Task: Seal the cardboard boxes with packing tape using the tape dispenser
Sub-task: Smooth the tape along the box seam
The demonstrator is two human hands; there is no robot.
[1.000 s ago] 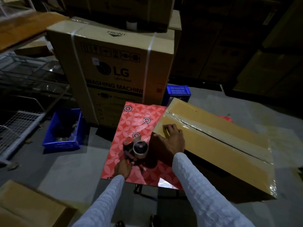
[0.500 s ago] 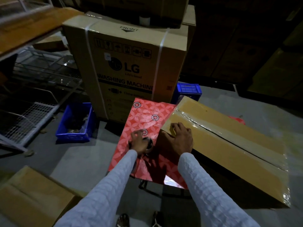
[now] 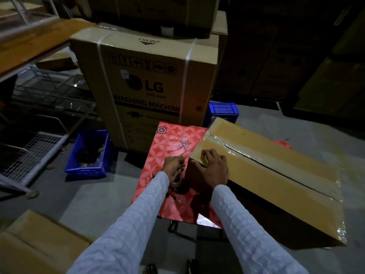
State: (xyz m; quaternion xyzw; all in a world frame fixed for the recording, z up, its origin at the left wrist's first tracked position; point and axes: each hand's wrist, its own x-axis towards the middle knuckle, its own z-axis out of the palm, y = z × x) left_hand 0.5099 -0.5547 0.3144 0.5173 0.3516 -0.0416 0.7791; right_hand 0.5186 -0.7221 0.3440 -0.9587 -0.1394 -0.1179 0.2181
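A long flat cardboard box point(image 3: 276, 184) lies across the red patterned table point(image 3: 171, 139), with clear tape shining along its top seam. My right hand point(image 3: 215, 169) sits on the box's near left end, its fingers curled over the corner. Just left of that corner, my left hand point(image 3: 173, 167) has curled fingers that seem to pinch a thin strip of clear tape point(image 3: 186, 155) leading toward the box. The tape dispenser point(image 3: 176, 183) lies on the table under my left wrist, mostly hidden.
A tall LG washing machine carton point(image 3: 150, 91) stands right behind the table. One blue crate point(image 3: 88, 155) sits on the floor to the left and another point(image 3: 223, 111) behind the box. Wire racks point(image 3: 35, 147) fill the far left. Another carton point(image 3: 35, 246) lies at bottom left.
My left hand let go of the dispenser handle and moved forward past the roll toward the box corner. My right hand stayed on the box end, fingers now more curled.
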